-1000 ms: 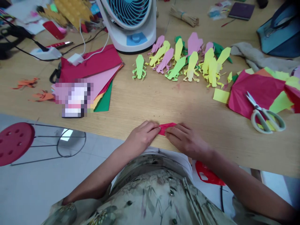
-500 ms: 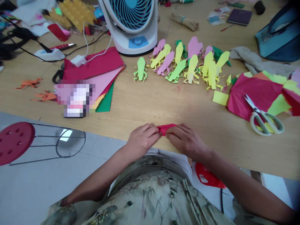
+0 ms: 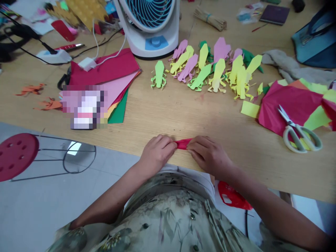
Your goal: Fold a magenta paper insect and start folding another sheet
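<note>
Red folded paper (image 3: 183, 144) spans the left hand (image 3: 159, 151) and right hand (image 3: 209, 154), each pinching an end hidden from the head view, near the front edge of a wooden table (image 3: 168, 113). Pixelation masks an object (image 3: 85, 109) on coloured sheets (image 3: 105, 70); the frame crops a fan (image 3: 170, 43) and a red stool (image 3: 20, 157) on pale floor (image 3: 36, 210).

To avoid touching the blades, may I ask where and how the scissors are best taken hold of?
Probably by the pale handle loops, with the right hand coming from the near side: the loops lie nearer, while the blades point away and leftward.
</note>
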The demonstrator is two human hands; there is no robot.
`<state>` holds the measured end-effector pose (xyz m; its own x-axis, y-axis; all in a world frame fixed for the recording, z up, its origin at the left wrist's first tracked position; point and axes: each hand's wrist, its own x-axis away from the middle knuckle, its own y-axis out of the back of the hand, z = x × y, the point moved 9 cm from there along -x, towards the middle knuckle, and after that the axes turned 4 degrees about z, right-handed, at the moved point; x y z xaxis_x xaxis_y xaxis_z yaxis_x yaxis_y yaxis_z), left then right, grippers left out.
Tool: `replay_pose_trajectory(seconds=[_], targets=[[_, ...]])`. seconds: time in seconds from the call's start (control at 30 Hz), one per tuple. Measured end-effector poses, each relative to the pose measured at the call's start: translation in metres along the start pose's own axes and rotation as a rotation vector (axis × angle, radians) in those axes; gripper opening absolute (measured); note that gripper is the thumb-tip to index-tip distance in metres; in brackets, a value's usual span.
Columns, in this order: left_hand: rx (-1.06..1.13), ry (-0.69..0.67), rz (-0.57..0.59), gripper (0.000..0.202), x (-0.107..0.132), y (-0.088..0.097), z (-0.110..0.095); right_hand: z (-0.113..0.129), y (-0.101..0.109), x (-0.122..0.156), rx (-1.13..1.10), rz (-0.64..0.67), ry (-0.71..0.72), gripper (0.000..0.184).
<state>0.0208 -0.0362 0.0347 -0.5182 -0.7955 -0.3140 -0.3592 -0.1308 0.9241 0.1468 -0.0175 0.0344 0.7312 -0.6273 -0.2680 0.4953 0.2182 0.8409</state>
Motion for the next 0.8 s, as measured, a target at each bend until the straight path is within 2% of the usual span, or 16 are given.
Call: replay_pose_trajectory(seconds=[0.2,0.33,0.6,0.8], targets=[[0.017,0.051,0.012,0.018,0.0,0.001,0.004,-0.007,0.002,-0.004,-0.133,-0.022,-0.09,0.016],[-0.017,0.047,0.035,0.014,-0.004,0.001,-0.002,-0.008,0.003,-0.005,-0.159,-0.026,-0.11,0.015],[0.085,0.102,0.005,0.015,-0.011,-0.004,-0.006,-0.003,0.0,-0.001,-0.087,0.0,-0.043,0.012],[0.109,0.098,-0.013,0.014,-0.008,0.0,-0.005,-0.002,-0.002,0.003,-0.069,0.008,-0.01,0.014]])
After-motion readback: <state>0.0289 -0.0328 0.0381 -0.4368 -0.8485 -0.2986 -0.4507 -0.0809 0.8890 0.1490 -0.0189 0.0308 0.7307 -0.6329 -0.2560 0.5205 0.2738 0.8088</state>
